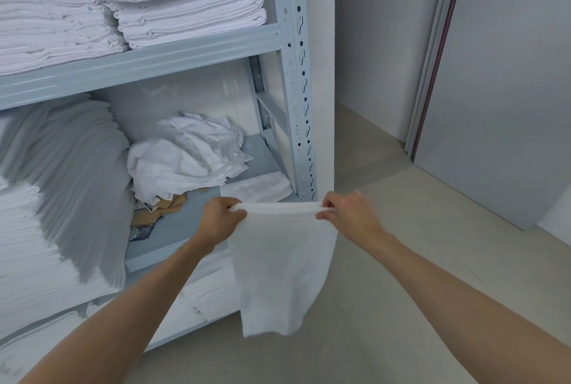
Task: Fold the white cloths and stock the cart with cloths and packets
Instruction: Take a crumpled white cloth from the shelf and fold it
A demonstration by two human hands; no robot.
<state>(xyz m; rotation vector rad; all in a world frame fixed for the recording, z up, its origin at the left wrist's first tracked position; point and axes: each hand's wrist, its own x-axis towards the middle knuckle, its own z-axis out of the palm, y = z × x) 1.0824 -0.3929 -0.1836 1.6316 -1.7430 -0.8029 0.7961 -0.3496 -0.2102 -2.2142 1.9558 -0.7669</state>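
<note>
The white cloth [279, 263] could slip or fold crooked if either pinch loosens, since its long lower part dangles unsupported above the floor [401, 260]. The left hand [221, 220] and right hand [346, 213] each pinch 1 top corner, holding it taut between them beside the shelf [173, 229].

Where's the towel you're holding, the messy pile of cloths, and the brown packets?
towel [282, 260], head view, middle of hanging part.
messy pile of cloths [188, 158], head view, centre of heap.
brown packets [154, 213], head view, top packet.

The held cloth [282, 263] looks soft, matt woven fabric; the shelving [296, 74] is painted metal (smooth, pale grey).
</note>
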